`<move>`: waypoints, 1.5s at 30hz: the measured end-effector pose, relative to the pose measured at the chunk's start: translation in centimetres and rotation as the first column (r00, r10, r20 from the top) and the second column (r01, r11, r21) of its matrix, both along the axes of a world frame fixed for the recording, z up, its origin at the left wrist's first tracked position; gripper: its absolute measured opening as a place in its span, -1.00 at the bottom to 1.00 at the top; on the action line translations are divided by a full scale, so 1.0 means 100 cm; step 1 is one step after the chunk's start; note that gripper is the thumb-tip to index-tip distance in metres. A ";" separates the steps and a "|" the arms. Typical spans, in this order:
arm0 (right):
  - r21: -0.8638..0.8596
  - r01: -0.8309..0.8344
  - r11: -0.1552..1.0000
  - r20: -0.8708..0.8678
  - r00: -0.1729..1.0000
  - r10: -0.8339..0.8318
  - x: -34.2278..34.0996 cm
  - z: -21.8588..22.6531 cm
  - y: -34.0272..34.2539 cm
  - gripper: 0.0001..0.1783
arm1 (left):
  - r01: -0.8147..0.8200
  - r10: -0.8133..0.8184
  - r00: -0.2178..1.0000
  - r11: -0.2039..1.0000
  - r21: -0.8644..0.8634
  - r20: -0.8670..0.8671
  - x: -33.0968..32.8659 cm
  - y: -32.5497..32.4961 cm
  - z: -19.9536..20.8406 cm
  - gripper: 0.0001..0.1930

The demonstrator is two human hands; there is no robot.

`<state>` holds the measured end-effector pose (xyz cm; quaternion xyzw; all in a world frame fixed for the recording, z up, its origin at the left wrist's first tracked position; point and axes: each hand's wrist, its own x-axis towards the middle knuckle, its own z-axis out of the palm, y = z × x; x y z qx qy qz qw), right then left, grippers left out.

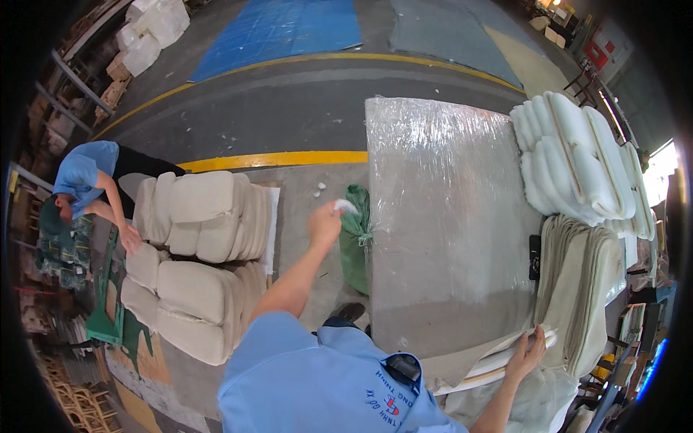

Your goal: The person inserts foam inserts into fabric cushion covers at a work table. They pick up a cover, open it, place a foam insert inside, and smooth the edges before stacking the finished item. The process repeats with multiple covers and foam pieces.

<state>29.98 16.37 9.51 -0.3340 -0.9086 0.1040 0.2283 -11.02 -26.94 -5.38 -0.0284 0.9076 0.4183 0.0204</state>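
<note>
My left hand [325, 226] is stretched out over the floor, its fingers closed round a white fluffy tuft [347, 207]. Just beside it, a green sack [355, 265] with a tied, bunched neck leans against the table's left side. My right hand [528, 355] rests with spread fingers on beige cloth [451, 366] at the near right of the table. White padding [485, 375] shows along the cloth's edge, under that hand. The table top [447, 216] is wrapped in shiny clear film.
At the left, a co-worker [90, 169] in a blue shirt touches stacked beige cushions [191, 289]. Folded beige cloths [577, 281] and white padding bundles [570, 155] are piled right of the table. A dark remote-like object [534, 257] lies at its right edge. White scraps [320, 189] dot the floor.
</note>
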 end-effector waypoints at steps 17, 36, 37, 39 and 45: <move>0.057 0.072 0.996 -0.148 0.987 -0.063 0.020 0.007 -0.008 -0.60 | 0.535 -0.236 0.811 0.671 -0.514 0.536 -0.006 0.073 -0.003 -0.62; -0.022 0.129 0.991 -0.211 0.969 -0.131 0.030 0.015 -0.004 -0.64 | 0.764 -0.396 0.634 0.453 -0.459 0.665 0.000 0.059 0.027 -0.42; -0.010 0.132 0.991 -0.219 0.967 -0.131 0.031 0.015 -0.005 -0.65 | 0.763 -0.467 0.647 0.411 -0.499 0.604 -0.003 0.056 0.026 -0.42; -0.001 0.120 0.993 -0.228 0.967 -0.117 0.029 0.009 -0.008 -0.64 | 0.834 -0.452 0.534 0.146 -0.532 0.715 -0.022 0.052 0.036 -0.43; -0.041 0.125 0.991 -0.237 0.963 -0.132 0.024 0.009 -0.010 -0.65 | 0.396 -0.095 0.875 0.706 -0.588 0.475 -0.036 0.020 0.072 -0.56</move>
